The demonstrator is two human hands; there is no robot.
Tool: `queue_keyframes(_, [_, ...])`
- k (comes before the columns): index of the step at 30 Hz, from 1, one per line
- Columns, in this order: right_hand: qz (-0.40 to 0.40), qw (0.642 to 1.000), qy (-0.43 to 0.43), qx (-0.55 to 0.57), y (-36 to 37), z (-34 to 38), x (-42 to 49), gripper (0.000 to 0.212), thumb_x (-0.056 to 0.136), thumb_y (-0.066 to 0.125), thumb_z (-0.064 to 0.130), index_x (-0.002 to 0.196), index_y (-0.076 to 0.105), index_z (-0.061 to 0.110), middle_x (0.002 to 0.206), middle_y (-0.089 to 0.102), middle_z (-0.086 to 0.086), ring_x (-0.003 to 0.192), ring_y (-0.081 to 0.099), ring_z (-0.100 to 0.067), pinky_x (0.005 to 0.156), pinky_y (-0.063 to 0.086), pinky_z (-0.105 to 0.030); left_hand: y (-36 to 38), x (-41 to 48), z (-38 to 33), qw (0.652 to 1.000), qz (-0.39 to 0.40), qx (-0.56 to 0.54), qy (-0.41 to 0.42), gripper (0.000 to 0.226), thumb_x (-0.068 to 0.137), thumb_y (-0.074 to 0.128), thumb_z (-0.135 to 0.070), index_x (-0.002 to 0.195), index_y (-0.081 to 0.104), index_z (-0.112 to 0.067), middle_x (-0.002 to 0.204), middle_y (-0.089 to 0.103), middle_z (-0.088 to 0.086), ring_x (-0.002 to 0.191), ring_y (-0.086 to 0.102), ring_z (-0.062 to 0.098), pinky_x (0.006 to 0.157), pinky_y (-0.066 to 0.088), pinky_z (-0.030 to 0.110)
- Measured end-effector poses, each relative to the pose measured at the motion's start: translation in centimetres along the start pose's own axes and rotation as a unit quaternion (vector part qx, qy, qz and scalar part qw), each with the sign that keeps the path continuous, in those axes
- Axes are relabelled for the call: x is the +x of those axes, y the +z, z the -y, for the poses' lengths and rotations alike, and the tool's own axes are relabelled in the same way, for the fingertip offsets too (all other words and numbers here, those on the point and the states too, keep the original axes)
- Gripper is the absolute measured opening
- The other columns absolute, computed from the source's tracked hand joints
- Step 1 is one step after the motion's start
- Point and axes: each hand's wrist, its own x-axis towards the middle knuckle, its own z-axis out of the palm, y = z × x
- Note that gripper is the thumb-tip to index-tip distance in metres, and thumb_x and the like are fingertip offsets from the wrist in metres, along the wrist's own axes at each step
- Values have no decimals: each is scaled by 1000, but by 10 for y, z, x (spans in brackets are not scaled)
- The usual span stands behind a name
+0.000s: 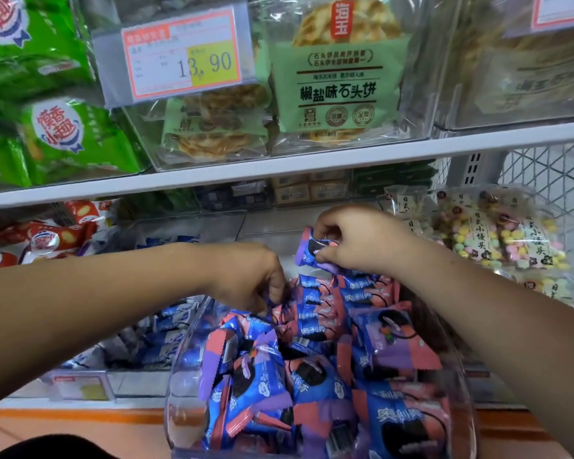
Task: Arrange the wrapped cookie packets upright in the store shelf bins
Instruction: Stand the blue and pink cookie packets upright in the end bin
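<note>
A clear plastic bin [179, 385] in the lower shelf holds several blue, pink and purple wrapped cookie packets [315, 376], some upright at the back, others lying jumbled in front. My right hand [362, 240] pinches one purple-blue packet [309, 250] and holds it lifted above the back of the bin. My left hand [249, 279] reaches down into the bin's back left, its fingertips pinching a packet [279, 313] in the pile.
An upper shelf edge [279, 164] runs just above my hands, with flatbread packs [338, 81] and a price tag [179, 54] over it. A bin of pastel puffs [497, 233] stands to the right, blue-white packets [166, 329] to the left, red packs [47, 236] far left.
</note>
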Motion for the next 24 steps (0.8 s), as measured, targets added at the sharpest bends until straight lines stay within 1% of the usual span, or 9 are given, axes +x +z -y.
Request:
queue_keyframes(6, [54, 998, -19, 40, -1, 17, 1, 34, 75, 83, 50, 99, 67, 33, 91, 66, 13, 87, 65, -14, 85, 57, -38, -8, -30, -17, 982, -151, -113, 17, 3, 88, 76, -27, 88, 78, -25, 87, 74, -15, 79, 69, 4, 71, 54, 25])
queue_keyframes(9, [101, 995, -15, -6, 6, 16, -4, 49, 76, 82, 56, 116, 67, 33, 108, 66, 13, 99, 64, -16, 91, 56, -39, -15, -50, -45, 958, -43, -281, 31, 11, 91, 76, -30, 94, 79, -20, 86, 77, -9, 76, 70, 5, 73, 54, 23])
queue_keyframes(11, [94, 995, -32, 13, 5, 15, -9, 42, 79, 81, 53, 113, 70, 30, 103, 68, 13, 96, 65, -14, 90, 56, -38, -19, -65, -55, 961, 40, -266, 61, 28, 86, 80, -40, 107, 78, -22, 101, 77, -11, 92, 71, 5, 86, 56, 27])
queue_keyframes(13, [86, 991, -62, 82, 1, 17, -18, 23, 81, 84, 40, 95, 74, 25, 83, 72, 10, 81, 68, -10, 81, 59, -38, -11, -63, -48, 972, 105, -212, 4, 54, 71, 85, -60, 118, 72, -36, 117, 70, -22, 106, 66, -3, 96, 52, 23])
queue_keyframes(14, [97, 985, -78, 118, -3, 19, -24, 16, 81, 84, 33, 88, 75, 23, 76, 73, 8, 75, 69, -10, 78, 60, -38, -2, -57, -43, 967, 149, -202, -48, 64, 60, 87, -69, 117, 71, -42, 120, 69, -21, 111, 66, 0, 99, 52, 24])
queue_keyframes(17, [196, 960, -113, 164, -16, 31, -50, 15, 82, 84, 32, 89, 78, 20, 80, 76, 4, 78, 72, -17, 78, 59, -41, 39, -42, -8, 967, 175, -176, -51, 82, 22, 89, -79, 96, 75, -47, 111, 75, -4, 108, 72, 22, 96, 58, 40])
queue_keyframes(19, [269, 949, -117, 117, -25, 41, -65, 38, 74, 83, 55, 98, 77, 27, 90, 76, 9, 86, 71, -14, 84, 59, -41, 22, -58, -43, 963, 196, -180, -34, 71, 42, 88, -76, 100, 74, -37, 98, 75, -7, 92, 73, 17, 87, 60, 34])
queue_keyframes(21, [314, 940, -111, 66, -30, 53, -77, 63, 64, 80, 73, 112, 72, 34, 97, 73, 17, 91, 69, -6, 91, 57, -37, 0, -68, -60, 979, 94, -181, -1, 48, 70, 85, -63, 100, 73, -28, 89, 74, -6, 82, 70, 16, 80, 58, 35])
queue_keyframes(24, [337, 932, -130, -31, -22, 71, -91, 69, 62, 81, 74, 114, 64, 33, 94, 65, 17, 85, 63, -6, 83, 56, -32, -4, -74, -65, 985, 33, -168, 17, 44, 76, 77, -65, 88, 71, -22, 85, 72, 0, 79, 67, 23, 77, 56, 44])
